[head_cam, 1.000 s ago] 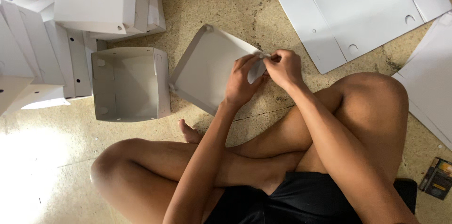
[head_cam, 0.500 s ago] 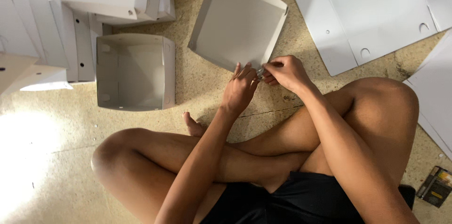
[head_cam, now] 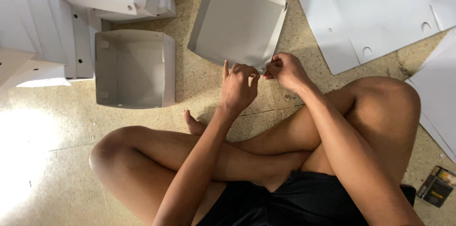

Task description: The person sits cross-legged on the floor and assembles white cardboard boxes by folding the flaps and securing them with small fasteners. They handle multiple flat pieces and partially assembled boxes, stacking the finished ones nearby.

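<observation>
Grey plastic tray (head_cam: 237, 21) is being worked at its near corner by both hands.

The shallow folded tray is lying on the speckled floor (head_cam: 199, 88), open side up, tilted as a diamond with one corner pointing toward the person; being almost square, no clear long axis is shown. The right hand (head_cam: 285, 70) is being pinched shut on that corner, the left hand (head_cam: 237, 86) is being held just beside it, fingers loosely spread. Judged from this, the corner is being fastened; a steady pinch is called for next. A deeper grey box (head_cam: 135, 69) is sitting to the left.
</observation>
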